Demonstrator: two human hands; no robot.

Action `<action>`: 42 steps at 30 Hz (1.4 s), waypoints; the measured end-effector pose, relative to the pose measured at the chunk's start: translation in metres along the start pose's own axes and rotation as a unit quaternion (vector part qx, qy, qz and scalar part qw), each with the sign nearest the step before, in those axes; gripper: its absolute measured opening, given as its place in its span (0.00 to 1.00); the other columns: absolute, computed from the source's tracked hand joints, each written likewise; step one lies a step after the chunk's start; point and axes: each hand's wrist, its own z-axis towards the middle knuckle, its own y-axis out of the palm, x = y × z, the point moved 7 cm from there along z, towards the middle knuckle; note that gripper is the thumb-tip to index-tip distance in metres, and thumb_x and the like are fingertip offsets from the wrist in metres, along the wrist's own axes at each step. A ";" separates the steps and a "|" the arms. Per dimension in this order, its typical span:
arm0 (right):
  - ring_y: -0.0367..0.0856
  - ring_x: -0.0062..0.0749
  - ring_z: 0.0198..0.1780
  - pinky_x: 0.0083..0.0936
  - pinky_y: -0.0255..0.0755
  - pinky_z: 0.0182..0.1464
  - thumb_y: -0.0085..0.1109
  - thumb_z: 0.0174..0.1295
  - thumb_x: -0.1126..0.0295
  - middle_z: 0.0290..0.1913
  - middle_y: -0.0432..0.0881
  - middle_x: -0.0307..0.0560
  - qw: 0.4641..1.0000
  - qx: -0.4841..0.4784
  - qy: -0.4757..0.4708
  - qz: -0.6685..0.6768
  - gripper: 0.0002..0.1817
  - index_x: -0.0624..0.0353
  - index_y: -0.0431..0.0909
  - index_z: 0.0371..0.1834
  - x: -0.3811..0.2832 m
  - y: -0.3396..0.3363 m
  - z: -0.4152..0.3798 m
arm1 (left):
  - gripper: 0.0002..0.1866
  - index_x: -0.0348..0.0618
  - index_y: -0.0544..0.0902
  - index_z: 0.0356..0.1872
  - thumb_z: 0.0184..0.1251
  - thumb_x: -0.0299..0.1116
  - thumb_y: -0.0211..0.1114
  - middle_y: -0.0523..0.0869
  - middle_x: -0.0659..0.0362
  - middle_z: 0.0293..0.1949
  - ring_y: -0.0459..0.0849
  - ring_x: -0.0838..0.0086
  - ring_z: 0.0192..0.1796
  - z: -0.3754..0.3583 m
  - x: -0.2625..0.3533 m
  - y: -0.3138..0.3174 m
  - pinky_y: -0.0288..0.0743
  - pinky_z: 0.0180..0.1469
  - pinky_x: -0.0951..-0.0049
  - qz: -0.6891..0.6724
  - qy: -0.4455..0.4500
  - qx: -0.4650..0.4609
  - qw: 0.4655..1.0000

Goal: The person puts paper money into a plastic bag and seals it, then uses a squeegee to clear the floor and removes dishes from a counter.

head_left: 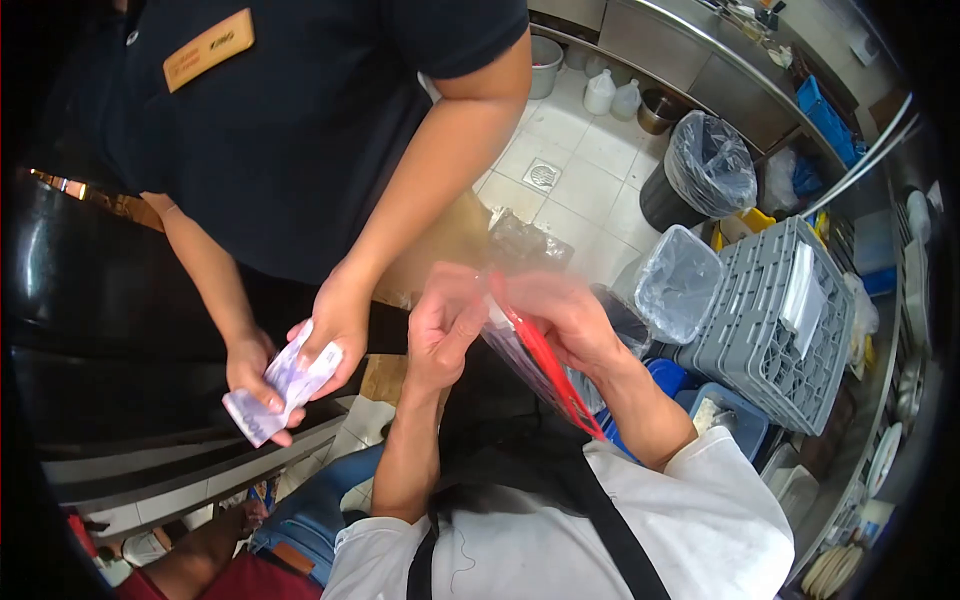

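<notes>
A clear plastic bag with a red strip [548,362] along its edge hangs in front of my chest. My left hand [445,325] pinches its upper left edge, the fingers curled in and the thumb on the near side. On the other side of the strip, my right hand [570,318] grips the bag, its fingers smeared by motion. What lies inside the bag, if anything, I cannot make out. To the left, a co-worker's two hands [335,335] hold a few purple-and-white banknotes [285,388], apart from my hands.
A grey dish rack [770,325] stands at the right beside a lined white bin [680,285]. Farther back is a lined black trash bin [700,165]. White jugs [600,92] stand on the tiled floor [585,205]. Another person in red [235,575] is at the lower left.
</notes>
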 end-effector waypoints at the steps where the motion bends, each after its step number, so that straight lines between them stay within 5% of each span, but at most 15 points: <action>1: 0.78 0.18 0.33 0.16 0.72 0.36 0.55 0.69 0.70 0.35 0.83 0.39 0.997 0.008 0.011 0.072 0.10 0.65 0.81 0.44 0.007 -0.003 0.008 | 0.06 0.40 0.75 0.39 0.69 0.28 0.63 0.71 0.58 0.44 0.71 0.75 0.47 0.004 -0.001 -0.001 0.65 0.52 0.74 -0.012 -0.006 -0.008 1.000; 7: 0.82 0.26 0.33 0.23 0.77 0.37 0.48 0.69 0.64 0.37 0.84 0.45 0.953 -0.109 0.081 0.271 0.13 0.61 0.78 0.45 0.012 -0.007 0.048 | 0.06 0.41 0.75 0.38 0.69 0.29 0.63 0.71 0.59 0.43 0.69 0.76 0.45 0.034 -0.025 0.000 0.63 0.51 0.74 -0.072 -0.018 -0.014 0.997; 13: 0.81 0.22 0.31 0.21 0.76 0.35 0.49 0.70 0.64 0.36 0.84 0.42 0.932 -0.080 0.108 0.336 0.14 0.62 0.79 0.47 -0.004 -0.041 0.086 | 0.05 0.39 0.77 0.38 0.67 0.29 0.64 0.73 0.58 0.48 0.70 0.74 0.49 0.084 -0.064 -0.002 0.64 0.55 0.69 -0.075 -0.039 -0.014 0.996; 16: 0.78 0.14 0.32 0.17 0.73 0.34 0.52 0.70 0.68 0.34 0.83 0.39 0.993 0.055 -0.063 -0.085 0.12 0.64 0.81 0.45 -0.077 -0.076 0.107 | 0.05 0.37 0.80 0.37 0.66 0.27 0.64 0.75 0.55 0.52 0.72 0.71 0.52 0.139 -0.073 -0.005 0.65 0.58 0.67 0.047 -0.004 0.041 0.998; 18: 0.74 0.09 0.31 0.14 0.69 0.31 0.58 0.66 0.72 0.33 0.82 0.36 0.980 0.124 -0.113 -0.104 0.08 0.66 0.82 0.42 -0.107 -0.093 0.123 | 0.04 0.35 0.82 0.37 0.65 0.25 0.65 0.76 0.53 0.54 0.72 0.70 0.53 0.182 -0.061 0.005 0.66 0.59 0.67 0.157 0.035 0.091 0.983; 19: 0.74 0.09 0.30 0.14 0.69 0.30 0.59 0.66 0.73 0.33 0.82 0.37 0.976 0.128 -0.128 -0.123 0.07 0.66 0.82 0.41 -0.123 -0.102 0.131 | 0.03 0.34 0.82 0.37 0.65 0.23 0.64 0.79 0.53 0.50 0.75 0.73 0.47 0.207 -0.056 0.015 0.70 0.51 0.73 0.206 0.085 0.081 0.971; 24: 0.75 0.16 0.24 0.19 0.69 0.24 0.62 0.61 0.75 0.27 0.80 0.39 0.868 0.144 -0.291 -0.377 0.04 0.65 0.82 0.36 -0.232 -0.134 0.169 | 0.04 0.34 0.83 0.35 0.60 0.23 0.64 0.81 0.57 0.33 0.76 0.75 0.31 0.329 -0.077 0.063 0.69 0.35 0.76 0.240 -0.015 0.010 0.971; 29: 0.76 0.30 0.22 0.27 0.73 0.27 0.65 0.52 0.80 0.24 0.74 0.43 0.732 0.202 -0.421 -0.497 0.06 0.63 0.78 0.32 -0.327 -0.165 0.210 | 0.06 0.33 0.82 0.33 0.60 0.26 0.65 0.79 0.57 0.37 0.73 0.77 0.34 0.419 -0.098 0.079 0.67 0.37 0.78 0.187 -0.028 -0.010 0.982; 33: 0.76 0.32 0.24 0.26 0.71 0.27 0.68 0.48 0.78 0.24 0.72 0.41 0.589 0.171 -0.550 -0.567 0.10 0.60 0.75 0.30 -0.371 -0.164 0.249 | 0.04 0.32 0.81 0.31 0.59 0.24 0.63 0.77 0.57 0.41 0.73 0.78 0.38 0.474 -0.127 0.085 0.67 0.41 0.79 0.115 -0.038 -0.016 0.992; 42: 0.76 0.32 0.25 0.28 0.72 0.28 0.66 0.48 0.79 0.25 0.71 0.41 0.570 0.130 -0.529 -0.615 0.10 0.62 0.76 0.33 -0.423 -0.167 0.362 | 0.06 0.34 0.80 0.38 0.66 0.25 0.57 0.79 0.57 0.42 0.75 0.78 0.41 0.578 -0.175 0.047 0.69 0.45 0.78 0.048 -0.069 -0.014 0.996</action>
